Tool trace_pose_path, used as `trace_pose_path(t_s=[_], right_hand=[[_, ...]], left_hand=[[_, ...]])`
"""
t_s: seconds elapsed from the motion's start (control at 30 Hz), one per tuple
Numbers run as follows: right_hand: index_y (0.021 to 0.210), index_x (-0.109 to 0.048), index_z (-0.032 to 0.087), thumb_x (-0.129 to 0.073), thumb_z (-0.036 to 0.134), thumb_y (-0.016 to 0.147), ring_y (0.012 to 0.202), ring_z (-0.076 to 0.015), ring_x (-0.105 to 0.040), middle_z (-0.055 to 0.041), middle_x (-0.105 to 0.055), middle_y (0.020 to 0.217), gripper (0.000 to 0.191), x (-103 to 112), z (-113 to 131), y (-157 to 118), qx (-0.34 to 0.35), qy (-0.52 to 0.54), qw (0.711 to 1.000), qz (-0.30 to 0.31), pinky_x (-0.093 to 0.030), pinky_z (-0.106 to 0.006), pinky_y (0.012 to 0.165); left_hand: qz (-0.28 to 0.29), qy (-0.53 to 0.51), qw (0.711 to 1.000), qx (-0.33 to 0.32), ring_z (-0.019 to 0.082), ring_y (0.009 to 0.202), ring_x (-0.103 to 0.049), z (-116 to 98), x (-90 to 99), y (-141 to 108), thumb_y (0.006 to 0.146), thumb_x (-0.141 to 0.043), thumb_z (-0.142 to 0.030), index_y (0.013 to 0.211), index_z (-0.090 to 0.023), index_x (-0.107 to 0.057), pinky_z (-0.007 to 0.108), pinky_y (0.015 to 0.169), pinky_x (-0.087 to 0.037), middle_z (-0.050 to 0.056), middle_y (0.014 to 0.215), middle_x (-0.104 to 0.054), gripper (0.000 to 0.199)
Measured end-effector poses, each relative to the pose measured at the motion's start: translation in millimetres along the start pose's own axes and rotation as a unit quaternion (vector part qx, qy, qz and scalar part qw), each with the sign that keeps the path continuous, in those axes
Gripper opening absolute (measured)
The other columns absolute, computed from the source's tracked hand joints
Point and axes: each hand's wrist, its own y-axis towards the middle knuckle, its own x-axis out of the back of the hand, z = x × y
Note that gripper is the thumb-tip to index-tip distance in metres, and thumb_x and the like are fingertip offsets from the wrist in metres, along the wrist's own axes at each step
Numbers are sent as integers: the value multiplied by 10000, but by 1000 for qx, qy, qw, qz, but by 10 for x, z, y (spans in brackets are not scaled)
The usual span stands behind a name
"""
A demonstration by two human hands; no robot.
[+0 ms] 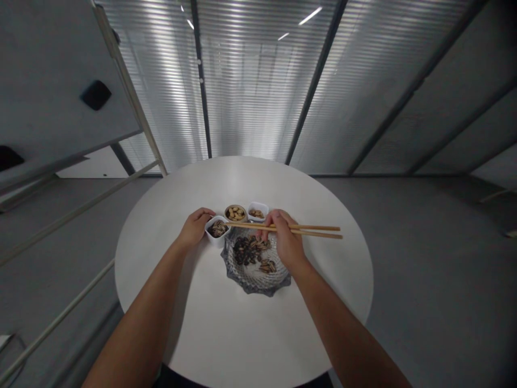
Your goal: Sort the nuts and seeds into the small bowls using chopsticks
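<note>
My right hand (286, 237) grips a pair of wooden chopsticks (319, 227) above a clear scalloped glass bowl (258, 288). The tips reach left to the rim of a small white bowl (218, 242). Striped seeds that look like sunflower seeds (218, 229) lie in that white bowl. At its left side, my left hand (194, 229) holds it with the fingers around the far rim. Inside the glass bowl are dark seeds (244, 250) and lighter striped seeds (267, 265). Whether anything is pinched between the chopstick tips is too small to tell.
Behind the glass bowl stand a round bowl of peanuts (235, 213) and another small white bowl (263, 206) with brown pieces. All rest on a round white table (226, 339). A whiteboard on a metal frame (149, 134) is at the left, and blinds-covered glass panels face me.
</note>
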Motion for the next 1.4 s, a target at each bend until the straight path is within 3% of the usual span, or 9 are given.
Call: trace_pose_path(t_s=[0.1,0.2,0.37,0.63,0.73,0.97,1.27,1.4], right_hand=[[609,-537,205,-477,408,896,416,-125,-503,48,-480,405,357,166,9,23,8,38,999,-25,-416,-254,492],[529,-500,205,-485,412,881,355,-116,-422,63,-346,347,408,388,47,40,7,86,996,-4,-355,-251,431],[462,-462,199,-514,438,847,387,-123,-414,36,-360,384,456,691,135,38,-63,49,989,122,-285,-264,415],[447,-423,201,-504,583,810,316,-102,-363,43,-360,374,534,718,100,24,-140,-31,971,192,-255,-255,353],[461,-433,192,-484,600,824,317,-91,-378,46,-364,392,548,692,76,22,-134,-73,973,171,-273,-243,350],[462,-425,191,-498,576,835,370,-97,-409,36,-393,411,542,710,37,56,-65,-115,990,57,-300,-245,385],[468,-431,201,-524,542,838,398,-116,-411,27,-392,428,511,761,93,45,9,-38,999,29,-275,-265,402],[516,-495,191,-505,539,851,403,-109,-367,10,-448,450,483,757,72,35,25,-66,997,39,-220,-260,399]], left_hand=[[-2,-6,1000,9,165,618,-555,14,7,10,688,-601,-317,784,-153,-631,282,586,-405,37,679,-627,192],[-5,-9,1000,10,165,624,-557,18,3,15,685,-602,-322,777,-158,-631,281,593,-409,33,685,-627,190],[2,-5,1000,4,161,624,-558,18,-4,9,709,-589,-322,796,-158,-631,277,589,-407,28,683,-626,190],[-4,4,1000,11,162,620,-558,1,-17,6,693,-591,-318,781,-156,-631,277,586,-405,32,677,-625,189],[-5,-1,1000,16,165,622,-556,-5,-21,7,673,-601,-322,780,-156,-633,279,586,-405,36,686,-627,201],[-1,1,1000,6,164,638,-559,31,-7,15,697,-592,-328,794,-154,-637,276,592,-403,39,702,-627,205],[-1,3,1000,10,167,646,-568,53,18,34,699,-590,-320,792,-162,-635,278,600,-412,37,702,-631,189],[-3,1,1000,13,169,642,-571,57,22,39,689,-595,-322,785,-161,-638,278,594,-414,41,705,-635,191]])
